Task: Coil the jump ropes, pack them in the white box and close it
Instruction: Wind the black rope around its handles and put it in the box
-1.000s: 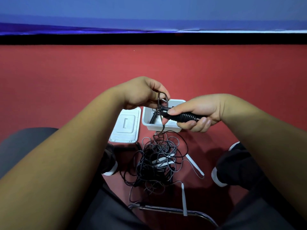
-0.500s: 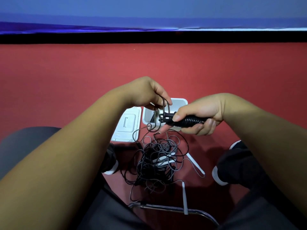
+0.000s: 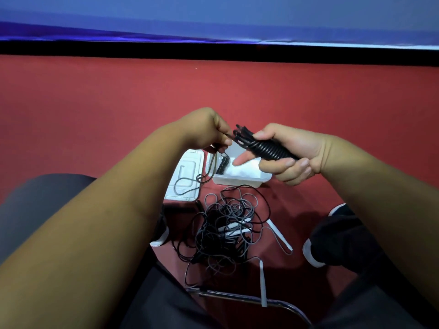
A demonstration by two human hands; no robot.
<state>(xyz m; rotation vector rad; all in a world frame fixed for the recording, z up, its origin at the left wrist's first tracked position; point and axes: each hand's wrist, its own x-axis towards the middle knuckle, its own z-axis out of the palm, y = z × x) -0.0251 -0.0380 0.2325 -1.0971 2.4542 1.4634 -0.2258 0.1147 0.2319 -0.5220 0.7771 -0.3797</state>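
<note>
My right hand point(image 3: 289, 154) grips a black jump rope bundle point(image 3: 263, 148), its cord wound tightly round the handles. My left hand point(image 3: 209, 129) pinches the loose cord end point(image 3: 228, 135) right beside the bundle's tip. From that hand a slack loop of cord point(image 3: 187, 184) hangs down over the lid. Below the hands, the open white box point(image 3: 240, 179) sits on the red floor, with one coiled black rope point(image 3: 222, 165) inside at its left. A tangle of grey and black ropes point(image 3: 225, 231) with white handles lies on the floor in front of the box.
The white lid point(image 3: 187, 176) lies flat to the left of the box. My shoes point(image 3: 332, 236) stand on either side of the tangle. A metal chair frame bar point(image 3: 249, 298) crosses below it. A black baseboard and blue wall close off the far side of the red floor.
Both hands rose and shifted right with the bundle, which now points up to the left. The slack cord got shorter, and the left hand moved close to the bundle's tip.
</note>
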